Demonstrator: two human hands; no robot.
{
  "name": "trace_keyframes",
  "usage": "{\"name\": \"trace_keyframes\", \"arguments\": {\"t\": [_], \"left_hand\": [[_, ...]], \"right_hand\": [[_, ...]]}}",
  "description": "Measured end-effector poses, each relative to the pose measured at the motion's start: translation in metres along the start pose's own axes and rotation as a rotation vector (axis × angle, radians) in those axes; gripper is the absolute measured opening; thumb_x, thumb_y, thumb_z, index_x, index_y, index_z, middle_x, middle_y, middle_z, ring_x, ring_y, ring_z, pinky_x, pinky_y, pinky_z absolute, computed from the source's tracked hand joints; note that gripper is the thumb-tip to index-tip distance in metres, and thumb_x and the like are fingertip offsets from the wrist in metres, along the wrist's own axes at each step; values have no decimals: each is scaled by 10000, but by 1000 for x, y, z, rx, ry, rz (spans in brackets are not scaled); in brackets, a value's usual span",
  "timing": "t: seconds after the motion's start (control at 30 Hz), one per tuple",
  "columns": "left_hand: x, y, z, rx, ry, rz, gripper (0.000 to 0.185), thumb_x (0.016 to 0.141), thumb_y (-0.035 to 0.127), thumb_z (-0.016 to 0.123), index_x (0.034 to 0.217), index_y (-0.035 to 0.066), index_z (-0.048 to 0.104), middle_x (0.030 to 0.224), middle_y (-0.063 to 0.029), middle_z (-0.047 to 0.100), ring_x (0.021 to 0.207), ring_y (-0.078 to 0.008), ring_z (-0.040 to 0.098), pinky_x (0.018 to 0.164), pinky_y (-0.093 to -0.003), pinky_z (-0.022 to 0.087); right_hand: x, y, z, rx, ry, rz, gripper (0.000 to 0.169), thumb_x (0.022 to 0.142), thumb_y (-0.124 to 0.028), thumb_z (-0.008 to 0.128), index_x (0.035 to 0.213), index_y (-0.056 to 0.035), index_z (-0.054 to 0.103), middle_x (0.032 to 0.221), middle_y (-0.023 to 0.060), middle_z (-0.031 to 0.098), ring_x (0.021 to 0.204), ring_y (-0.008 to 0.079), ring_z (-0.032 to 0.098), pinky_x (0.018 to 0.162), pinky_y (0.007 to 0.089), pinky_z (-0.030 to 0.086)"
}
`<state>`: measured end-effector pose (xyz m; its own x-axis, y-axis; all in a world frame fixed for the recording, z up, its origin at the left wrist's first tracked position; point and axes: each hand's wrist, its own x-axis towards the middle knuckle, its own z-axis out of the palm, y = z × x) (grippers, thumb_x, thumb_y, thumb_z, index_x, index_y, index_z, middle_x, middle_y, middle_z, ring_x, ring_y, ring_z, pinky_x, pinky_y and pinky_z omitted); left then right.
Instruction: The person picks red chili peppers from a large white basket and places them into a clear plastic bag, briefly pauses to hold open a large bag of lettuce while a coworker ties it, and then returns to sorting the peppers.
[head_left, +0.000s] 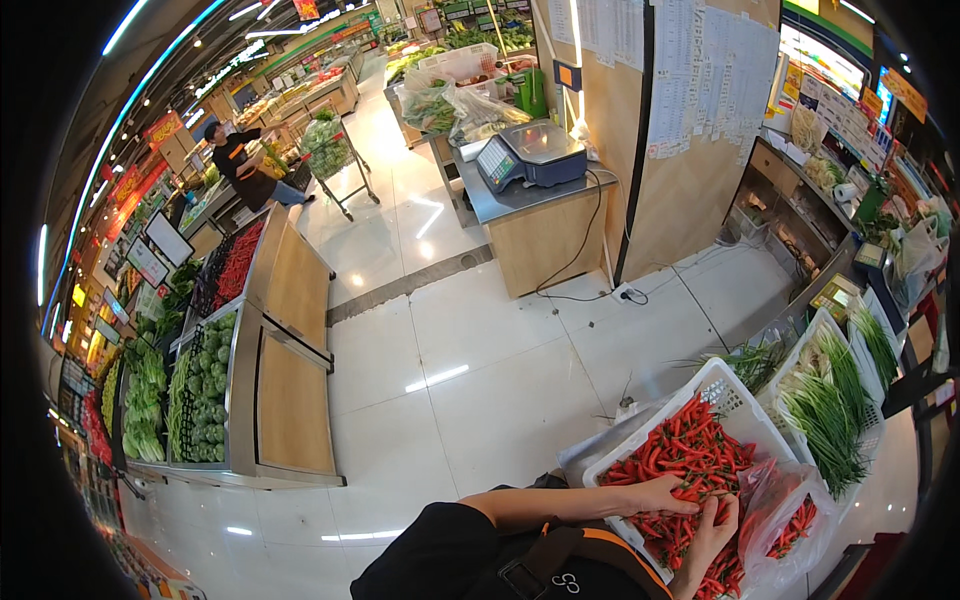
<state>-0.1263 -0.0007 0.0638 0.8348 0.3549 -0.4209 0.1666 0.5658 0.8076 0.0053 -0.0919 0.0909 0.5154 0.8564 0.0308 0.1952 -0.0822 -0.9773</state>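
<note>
A white perforated plastic crate (720, 379) in front of me is heaped with red chili peppers (686, 442). Over the heap, my left hand (660, 495) reaches in from the left with thumb and fingers pinched around a chili. Close beside it, my right hand (714, 529) comes up from the bottom edge, its fingertips also pinched on a chili. The two sets of fingertips nearly meet, and the small pieces between them are partly hidden. A clear plastic bag (787, 517) with red chilies inside lies against the crate's right side, next to my right hand.
Crates of green onions (825, 405) stand to the right. A weighing scale (532, 154) sits on a counter (540, 195) ahead, its cable trailing to the floor. Vegetable display stands (292, 405) line the left. Farther off, a person (244, 165) stands by a shopping cart (330, 154).
</note>
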Motion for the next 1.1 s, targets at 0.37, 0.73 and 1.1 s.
{"name": "trace_keyframes", "arguments": {"t": [0.37, 0.73, 1.1], "left_hand": [[11, -9, 7, -75, -81, 13, 353, 907, 448, 626, 886, 111, 524, 648, 52, 424, 543, -43, 356, 469, -225, 249], [25, 4, 6, 211, -181, 107, 258, 945, 301, 601, 931, 45, 566, 698, 8, 535, 580, -82, 481, 501, -251, 363], [19, 2, 10, -43, -142, 49, 287, 914, 376, 630, 868, 102, 558, 673, 49, 486, 537, -32, 395, 446, -201, 275]], "right_hand": [[6, -7, 2, 140, -39, 112, 168, 962, -171, 564, 882, -26, 535, 764, -24, 497, 680, 59, 420, 621, 232, 335], [11, -21, 9, 259, 195, 175, 154, 977, -122, 528, 841, -59, 495, 698, -46, 420, 628, 36, 346, 574, 222, 287], [13, -7, 8, 306, 84, 117, 123, 942, -121, 568, 1020, -41, 517, 917, 12, 536, 846, 105, 494, 780, 258, 409]]}}
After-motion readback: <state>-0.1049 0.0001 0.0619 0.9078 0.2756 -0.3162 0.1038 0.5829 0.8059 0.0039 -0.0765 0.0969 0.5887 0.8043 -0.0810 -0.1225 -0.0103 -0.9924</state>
